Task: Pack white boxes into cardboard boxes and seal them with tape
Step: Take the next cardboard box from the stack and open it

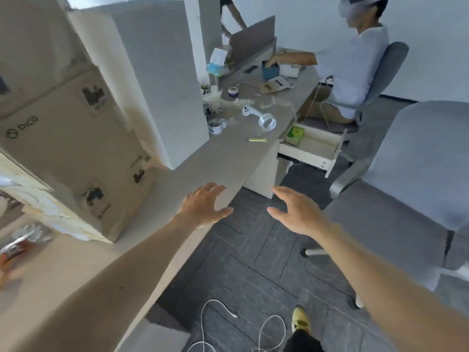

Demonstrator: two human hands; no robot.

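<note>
The stack of white boxes (pixel 162 80) stands tall on the desk (pixel 215 158), ahead of my left hand (pixel 203 203) and a little to its left. All of it that I can see is outside any carton, so I judge that much of the packing is left to do. Against the stack, further left of that hand, sit the printed cardboard boxes (pixel 76 153), one on another. I cannot tell from here whether they are filled or taped shut, though a ragged pale edge shows low on the near one. The clear tape roll (pixel 267 122) lies well beyond both hands on the desk, with smaller tape rolls (pixel 215 127) to its left and a yellow-green tool (pixel 257 140) nearer to me. None of these is in my grasp, so sealing does not look to be under way. Both hands are empty with fingers spread and relaxed: the left hovers over the desk's near edge, and my right hand (pixel 297 212) is out over the carpet beside it. Beyond the right hand an open drawer (pixel 312 146) juts from the desk, a seated person (pixel 352 62) works at the far end, and a grey office chair (pixel 418 161) stands off to the right.
</note>
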